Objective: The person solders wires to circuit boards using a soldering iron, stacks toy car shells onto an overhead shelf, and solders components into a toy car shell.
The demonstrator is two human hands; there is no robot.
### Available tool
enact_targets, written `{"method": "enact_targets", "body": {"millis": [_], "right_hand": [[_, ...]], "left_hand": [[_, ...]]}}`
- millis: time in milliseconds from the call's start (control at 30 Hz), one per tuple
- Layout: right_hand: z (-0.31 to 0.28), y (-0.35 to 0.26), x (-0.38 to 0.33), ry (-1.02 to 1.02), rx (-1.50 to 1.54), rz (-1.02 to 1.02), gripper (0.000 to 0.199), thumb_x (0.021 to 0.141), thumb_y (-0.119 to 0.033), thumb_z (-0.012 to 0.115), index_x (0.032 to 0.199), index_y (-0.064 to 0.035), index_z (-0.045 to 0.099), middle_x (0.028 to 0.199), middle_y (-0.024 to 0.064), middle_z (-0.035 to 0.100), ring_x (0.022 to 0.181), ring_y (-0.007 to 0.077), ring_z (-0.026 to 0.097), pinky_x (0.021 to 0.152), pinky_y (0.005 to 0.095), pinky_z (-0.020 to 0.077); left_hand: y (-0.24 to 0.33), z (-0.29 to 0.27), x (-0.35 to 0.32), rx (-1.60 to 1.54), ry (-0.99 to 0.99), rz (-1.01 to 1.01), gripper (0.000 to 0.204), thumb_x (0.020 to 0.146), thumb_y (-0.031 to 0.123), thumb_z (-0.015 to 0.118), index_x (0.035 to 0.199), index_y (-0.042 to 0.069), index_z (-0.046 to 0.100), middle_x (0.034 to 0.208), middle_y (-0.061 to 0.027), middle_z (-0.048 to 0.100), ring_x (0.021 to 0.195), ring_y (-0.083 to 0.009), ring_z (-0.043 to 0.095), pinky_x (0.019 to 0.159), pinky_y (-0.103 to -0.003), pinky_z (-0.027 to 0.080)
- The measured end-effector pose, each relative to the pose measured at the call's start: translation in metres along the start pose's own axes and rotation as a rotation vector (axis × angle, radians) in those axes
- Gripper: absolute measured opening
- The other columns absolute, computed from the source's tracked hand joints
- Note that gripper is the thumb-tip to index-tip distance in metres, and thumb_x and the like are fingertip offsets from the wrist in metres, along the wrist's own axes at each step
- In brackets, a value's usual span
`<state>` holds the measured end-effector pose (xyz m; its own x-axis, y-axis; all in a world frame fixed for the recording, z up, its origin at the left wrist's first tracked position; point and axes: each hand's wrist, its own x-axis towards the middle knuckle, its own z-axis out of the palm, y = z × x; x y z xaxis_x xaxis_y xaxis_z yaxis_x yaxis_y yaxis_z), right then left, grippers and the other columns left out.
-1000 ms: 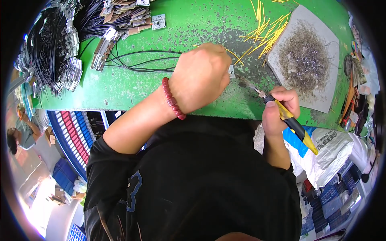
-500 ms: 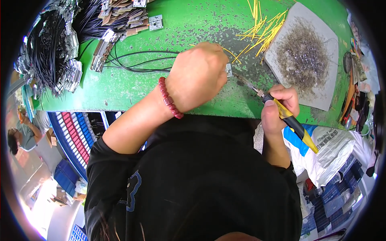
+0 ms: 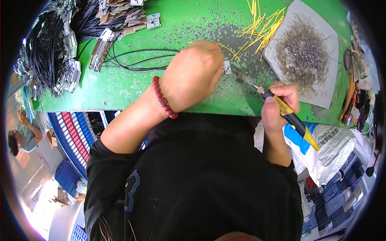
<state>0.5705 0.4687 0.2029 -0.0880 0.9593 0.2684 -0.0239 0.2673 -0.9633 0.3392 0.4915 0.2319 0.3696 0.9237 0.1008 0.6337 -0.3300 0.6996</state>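
Note:
My right hand [image 3: 279, 105] grips a yellow and black soldering iron [image 3: 295, 123], its metal tip pointing up and left. A short gap from that tip lies a small white circuit board [image 3: 227, 67]. Beside the board, my left hand [image 3: 194, 76] is closed with the back of the hand upward, around the end of thin black wires [image 3: 140, 69]. Its fingertips are mostly hidden. Those wires run left across the green table to a silver metal piece [image 3: 101, 52].
Cut yellow wires [image 3: 267, 34] lie behind the iron, next to a grey board [image 3: 327, 86] covered with dark debris. Bundled black cables [image 3: 46, 52] with silver parts and stacked circuit boards [image 3: 124, 16] fill the back left. Tools [image 3: 352, 88] line the right edge.
My left hand has shifted slightly left, and more of the circuit board shows past its fingers. The soldering iron has barely moved.

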Motion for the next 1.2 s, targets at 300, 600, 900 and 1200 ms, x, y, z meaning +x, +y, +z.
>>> {"method": "enact_targets", "body": {"millis": [300,600,900,1200], "right_hand": [[0.002,-0.001,0.002,-0.035,0.014,0.062,0.02,0.077,-0.007,0.066,0.088,-0.0002,0.051,0.078,0.0052,0.052,0.064,0.0072,0.04,0.056,0.023,0.03],[0.003,0.0,0.004,-0.04,0.013,0.076,0.019,0.077,-0.006,0.066,0.088,-0.0007,0.051,0.078,0.0041,0.052,0.064,0.0069,0.039,0.057,0.0229,0.0302],[0.005,-0.004,0.006,-0.051,0.001,0.128,0.019,0.077,-0.007,0.067,0.088,-0.0008,0.052,0.078,0.0042,0.052,0.063,0.0068,0.04,0.056,0.0228,0.0306],[0.004,-0.002,0.001,-0.009,0.015,0.063,0.02,0.078,-0.006,0.066,0.089,-0.0011,0.051,0.079,0.0054,0.053,0.066,0.0079,0.043,0.059,0.0221,0.0333]], "left_hand": [[0.007,-0.004,0.006,0.094,-0.072,-0.033,0.01,0.08,0.005,0.058,0.073,-0.002,0.055,0.081,-0.0168,0.056,0.083,-0.037,0.056,0.073,-0.043,0.047],[0.011,-0.01,0.012,0.189,-0.175,-0.042,0.01,0.081,0.006,0.058,0.075,-0.002,0.057,0.084,-0.0174,0.058,0.085,-0.0366,0.057,0.074,-0.044,0.049],[0.013,-0.013,0.014,0.207,-0.216,-0.051,0.011,0.082,0.007,0.057,0.076,-0.002,0.058,0.086,-0.0171,0.059,0.086,-0.0363,0.058,0.074,-0.043,0.05],[0.015,-0.013,0.012,0.205,-0.218,-0.065,0.011,0.082,0.007,0.057,0.076,-0.002,0.058,0.087,-0.0171,0.059,0.086,-0.0366,0.058,0.074,-0.044,0.05]]}}
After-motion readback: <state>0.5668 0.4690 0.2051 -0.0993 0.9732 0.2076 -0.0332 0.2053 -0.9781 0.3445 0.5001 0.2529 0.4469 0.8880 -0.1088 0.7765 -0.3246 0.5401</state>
